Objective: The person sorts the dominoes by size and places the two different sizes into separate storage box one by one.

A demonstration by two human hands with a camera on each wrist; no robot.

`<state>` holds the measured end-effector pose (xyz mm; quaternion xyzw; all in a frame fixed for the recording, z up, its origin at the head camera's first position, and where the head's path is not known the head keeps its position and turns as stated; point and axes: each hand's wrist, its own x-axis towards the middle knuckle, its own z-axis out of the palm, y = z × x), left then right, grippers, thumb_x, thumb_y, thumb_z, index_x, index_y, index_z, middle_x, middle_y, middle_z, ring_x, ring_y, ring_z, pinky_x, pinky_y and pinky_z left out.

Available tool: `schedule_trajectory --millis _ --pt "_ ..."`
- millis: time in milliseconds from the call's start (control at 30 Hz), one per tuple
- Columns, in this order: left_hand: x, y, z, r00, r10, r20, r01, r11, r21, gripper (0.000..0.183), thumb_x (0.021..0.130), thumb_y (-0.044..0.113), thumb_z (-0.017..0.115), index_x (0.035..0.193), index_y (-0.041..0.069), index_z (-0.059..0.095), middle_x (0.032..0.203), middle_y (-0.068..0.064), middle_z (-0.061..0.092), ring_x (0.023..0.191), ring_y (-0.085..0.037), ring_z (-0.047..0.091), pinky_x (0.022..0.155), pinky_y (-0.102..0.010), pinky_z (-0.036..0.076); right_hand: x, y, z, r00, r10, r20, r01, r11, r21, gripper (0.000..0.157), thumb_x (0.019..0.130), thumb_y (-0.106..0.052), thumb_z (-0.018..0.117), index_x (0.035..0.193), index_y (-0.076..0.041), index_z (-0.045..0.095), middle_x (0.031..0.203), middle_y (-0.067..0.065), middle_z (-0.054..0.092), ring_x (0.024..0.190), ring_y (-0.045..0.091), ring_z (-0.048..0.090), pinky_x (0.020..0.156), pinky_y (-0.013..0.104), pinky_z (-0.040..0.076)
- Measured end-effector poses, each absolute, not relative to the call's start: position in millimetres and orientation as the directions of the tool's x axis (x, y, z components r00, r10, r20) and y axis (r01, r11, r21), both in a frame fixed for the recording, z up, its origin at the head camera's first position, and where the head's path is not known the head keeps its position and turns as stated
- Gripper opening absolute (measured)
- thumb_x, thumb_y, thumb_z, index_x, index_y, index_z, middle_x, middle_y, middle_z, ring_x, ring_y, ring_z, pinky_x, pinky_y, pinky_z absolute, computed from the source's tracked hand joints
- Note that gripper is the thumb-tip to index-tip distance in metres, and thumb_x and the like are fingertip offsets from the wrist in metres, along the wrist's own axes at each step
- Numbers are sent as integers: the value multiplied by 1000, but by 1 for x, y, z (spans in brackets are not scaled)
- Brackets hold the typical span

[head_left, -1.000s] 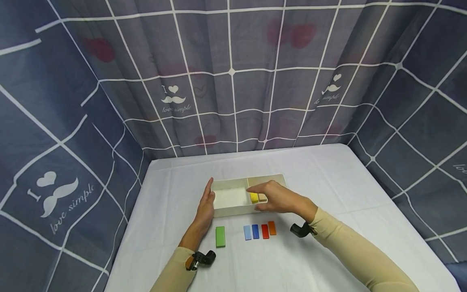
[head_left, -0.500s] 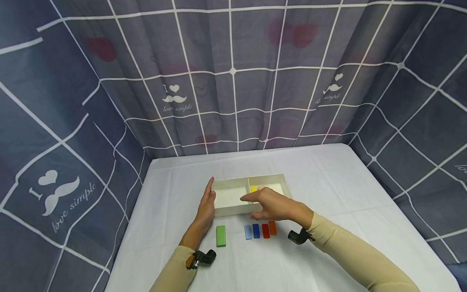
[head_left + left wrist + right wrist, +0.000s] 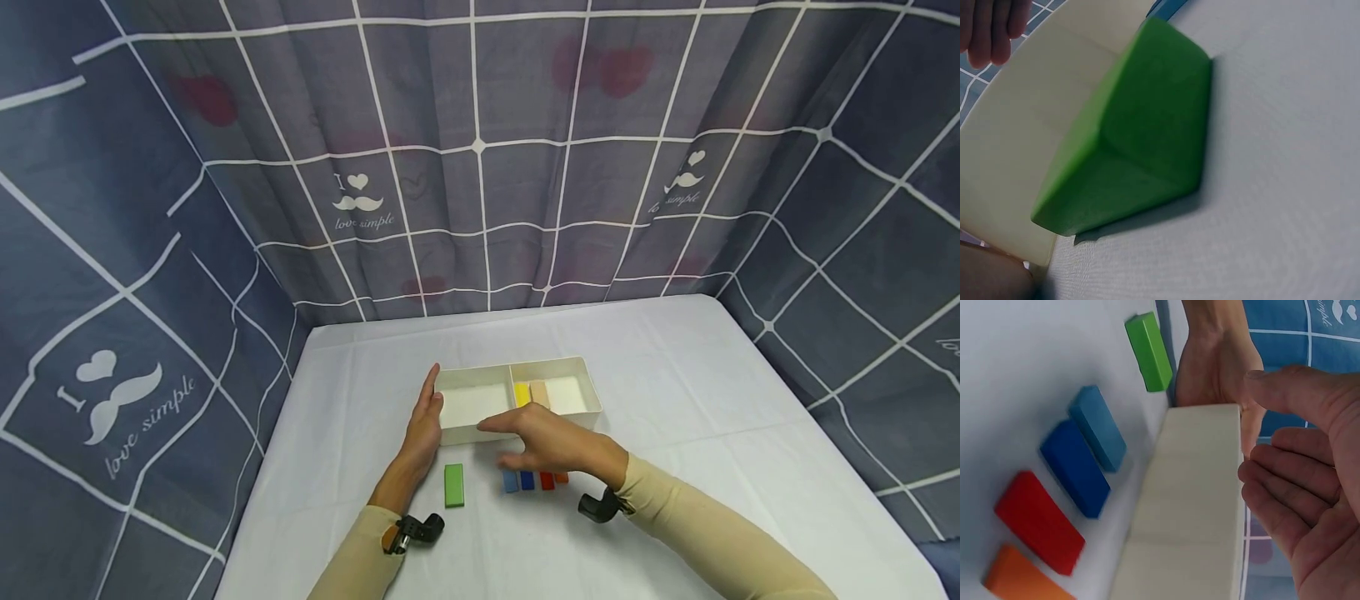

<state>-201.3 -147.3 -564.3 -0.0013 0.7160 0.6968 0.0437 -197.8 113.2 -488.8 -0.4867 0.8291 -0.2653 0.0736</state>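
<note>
My left hand (image 3: 422, 429) rests with straight fingers along the left end of a cream two-compartment box (image 3: 468, 434). Over the box's front edge hovers my right hand (image 3: 558, 442), its fingers loosely bent and nothing between them and the thumb. A yellow block (image 3: 522, 392) and a beige block (image 3: 538, 392) lie in the right compartment, against the divider. In front of the box are a light blue block (image 3: 1099, 428), a dark blue block (image 3: 1075, 467), a red block (image 3: 1040, 522) and an orange block (image 3: 1022, 578), partly hidden by the right hand in the head view.
A larger green block (image 3: 453, 486) lies on the table left of the row, near the left wrist. White cloth covers the table (image 3: 652, 358). Grey-blue grid-patterned curtains (image 3: 525, 192) stand behind and at both sides.
The right hand has drawn back from above the right compartment toward the front edge, uncovering the yellow and beige blocks and now overlapping the small blocks. The left hand stays put.
</note>
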Motion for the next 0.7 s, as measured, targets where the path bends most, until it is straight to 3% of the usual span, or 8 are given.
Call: schedule_trajectory --millis 400,700 --pt "-201 -147 -565 -995 54 -79 -78 34 996 57 122 29 27 177 39 15 184 -7 19 171 -36 12 135 -69 7 -187 99 -502 -510 -850 130 -765 380 -520 59 95 -22 88 147 -4 68 147 3 71 138 13 66 115 30 54" --pt "-202 -149 -567 -996 63 -65 -65 6 998 57 122 29 28 177 34 15 183 -8 21 171 -35 12 136 -67 6 -185 88 -520 -512 -844 156 -777 379 -503 62 93 -26 89 147 -4 68 145 3 73 137 14 67 117 31 53"
